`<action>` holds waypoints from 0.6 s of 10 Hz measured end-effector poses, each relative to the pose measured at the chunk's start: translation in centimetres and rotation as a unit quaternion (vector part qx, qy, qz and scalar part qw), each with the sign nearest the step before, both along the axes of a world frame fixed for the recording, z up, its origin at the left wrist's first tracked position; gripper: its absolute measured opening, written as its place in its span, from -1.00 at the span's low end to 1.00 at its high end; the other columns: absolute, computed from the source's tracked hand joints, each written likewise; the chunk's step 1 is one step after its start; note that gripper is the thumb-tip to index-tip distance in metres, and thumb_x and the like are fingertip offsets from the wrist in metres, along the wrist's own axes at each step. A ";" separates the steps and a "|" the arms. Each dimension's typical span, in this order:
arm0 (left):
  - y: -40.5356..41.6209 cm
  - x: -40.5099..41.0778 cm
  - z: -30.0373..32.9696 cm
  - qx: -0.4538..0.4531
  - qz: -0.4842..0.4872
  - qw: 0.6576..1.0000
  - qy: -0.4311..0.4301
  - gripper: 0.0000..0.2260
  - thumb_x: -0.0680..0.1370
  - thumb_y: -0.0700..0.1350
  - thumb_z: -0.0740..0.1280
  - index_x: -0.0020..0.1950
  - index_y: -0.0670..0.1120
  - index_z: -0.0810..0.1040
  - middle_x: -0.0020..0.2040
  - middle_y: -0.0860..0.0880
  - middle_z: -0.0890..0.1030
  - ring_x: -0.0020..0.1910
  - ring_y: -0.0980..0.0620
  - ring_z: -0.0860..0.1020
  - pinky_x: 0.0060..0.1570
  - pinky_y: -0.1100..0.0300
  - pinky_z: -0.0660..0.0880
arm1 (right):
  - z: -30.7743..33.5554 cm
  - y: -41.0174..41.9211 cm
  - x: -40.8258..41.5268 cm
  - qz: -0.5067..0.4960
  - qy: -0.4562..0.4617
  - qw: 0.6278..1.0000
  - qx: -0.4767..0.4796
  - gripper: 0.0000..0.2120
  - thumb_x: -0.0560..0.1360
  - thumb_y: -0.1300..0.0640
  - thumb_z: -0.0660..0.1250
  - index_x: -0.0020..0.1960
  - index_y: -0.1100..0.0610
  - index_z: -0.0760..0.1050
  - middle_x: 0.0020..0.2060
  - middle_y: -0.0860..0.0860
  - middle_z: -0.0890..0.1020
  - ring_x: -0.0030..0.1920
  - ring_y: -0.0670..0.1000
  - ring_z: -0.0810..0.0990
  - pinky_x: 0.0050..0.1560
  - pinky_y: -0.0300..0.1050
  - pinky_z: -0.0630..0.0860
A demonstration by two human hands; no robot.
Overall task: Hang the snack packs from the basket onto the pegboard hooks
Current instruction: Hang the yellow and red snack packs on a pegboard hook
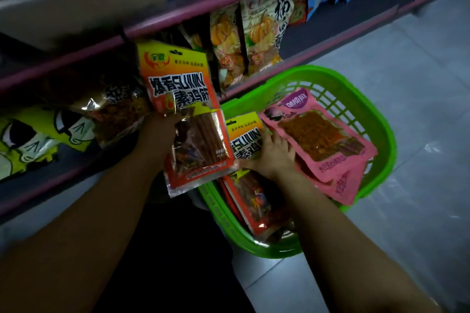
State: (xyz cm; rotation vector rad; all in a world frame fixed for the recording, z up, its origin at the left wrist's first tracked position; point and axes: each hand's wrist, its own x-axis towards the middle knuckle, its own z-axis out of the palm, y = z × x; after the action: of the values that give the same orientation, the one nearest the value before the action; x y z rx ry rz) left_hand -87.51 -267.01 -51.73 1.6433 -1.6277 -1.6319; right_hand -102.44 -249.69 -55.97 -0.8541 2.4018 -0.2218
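An orange snack pack (189,109) is held upright in the left hand (162,132), above the near-left rim of the green basket (366,109) and in front of the shelving. The left fingers are hidden behind the pack, clamped on its middle; only the thumb side shows at its left edge. The pack's hang-hole end points up toward the pink shelf rail (178,11).

The right hand (273,154) is inside the basket, fingers curled onto the top of a second orange pack (245,138) lying there; whether they pinch it or merely rest on it cannot be told.

Basket contents: the second orange pack along the left side, with more orange packs under it, and pink snack packs (323,140) stacked along the right side, overhanging the near-right rim. The far end shows bare slatted wall.

The basket sits on grey floor tiles (419,58), its far-left edge close to the lowest shelf. Open floor lies to the right and beyond. Pumpkin-print packs (256,33) stand on the shelf behind.
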 end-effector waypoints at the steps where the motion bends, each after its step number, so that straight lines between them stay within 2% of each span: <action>1: 2.3 -0.8 2.8 -0.001 0.029 0.997 0.066 -0.93 0.50 -0.17 0.32 -0.15 -0.02 0.56 -0.22 -0.03 0.61 -0.21 -0.06 0.59 -0.11 0.08 0.53 | 0.0 0.0 -0.3 -0.156 -0.039 0.974 -0.157 -0.26 0.34 -0.14 0.50 0.37 0.17 0.33 0.29 0.19 0.49 0.30 0.20 0.45 0.28 0.10 0.41; 2: 2.8 -1.1 2.6 -0.012 0.018 0.998 0.063 -0.87 0.50 -0.15 0.29 -0.26 -0.05 0.51 -0.26 -0.09 0.54 -0.23 -0.08 0.54 -0.15 0.09 0.47 | 0.5 -0.3 -0.6 -0.192 -0.107 0.964 -0.153 -0.59 0.41 -0.04 0.47 0.12 0.19 0.53 0.04 0.14 0.65 0.07 0.19 0.62 0.11 0.08 0.53; 3: 2.8 -1.1 2.8 -0.059 -0.025 0.996 0.065 -0.84 0.55 0.00 0.29 -0.20 -0.02 0.55 -0.24 0.01 0.58 -0.20 0.04 0.56 -0.17 0.21 0.44 | 1.5 -0.7 -0.6 -0.232 -0.142 0.940 -0.208 -0.69 0.44 0.01 0.45 0.02 0.23 0.60 -0.09 0.15 0.69 -0.09 0.19 0.66 -0.02 0.13 0.58; 4: 2.7 -1.2 3.0 -0.138 -0.067 0.986 0.069 -0.81 0.55 0.05 0.29 -0.11 -0.05 0.59 -0.21 0.05 0.60 -0.16 0.06 0.56 -0.19 0.24 0.38 | 3.1 -0.7 -1.3 -0.244 -0.035 0.938 -0.243 -0.72 0.50 0.03 0.37 0.11 0.19 0.58 -0.03 0.16 0.69 -0.03 0.18 0.64 -0.02 0.04 0.56; 5: 2.5 -1.8 4.0 -0.259 -0.043 0.965 0.014 -0.75 0.56 0.01 0.28 -0.07 -0.16 0.61 -0.23 -0.05 0.58 -0.17 0.01 0.55 -0.22 0.26 0.29 | 5.3 0.0 -2.7 -0.254 0.059 0.921 -0.291 -0.77 0.54 0.07 0.28 0.11 0.17 0.56 0.00 0.18 0.67 0.03 0.20 0.61 0.03 0.06 0.53; 6: 2.6 -1.9 4.8 -0.294 -0.015 0.955 0.033 -0.79 0.58 -0.05 0.26 -0.21 -0.09 0.55 -0.39 0.03 0.52 -0.28 0.02 0.52 -0.39 0.23 0.23 | 7.6 0.7 -4.1 -0.253 0.069 0.908 -0.327 -0.79 0.57 0.10 0.24 0.02 0.21 0.56 -0.10 0.20 0.67 -0.06 0.17 0.62 -0.06 0.00 0.49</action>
State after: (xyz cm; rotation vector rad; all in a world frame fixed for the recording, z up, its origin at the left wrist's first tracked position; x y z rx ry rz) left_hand -89.38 -264.46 -46.96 1.2443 -1.8687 -1.0436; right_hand -106.50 -249.02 -48.41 -0.4884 2.6710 -1.2620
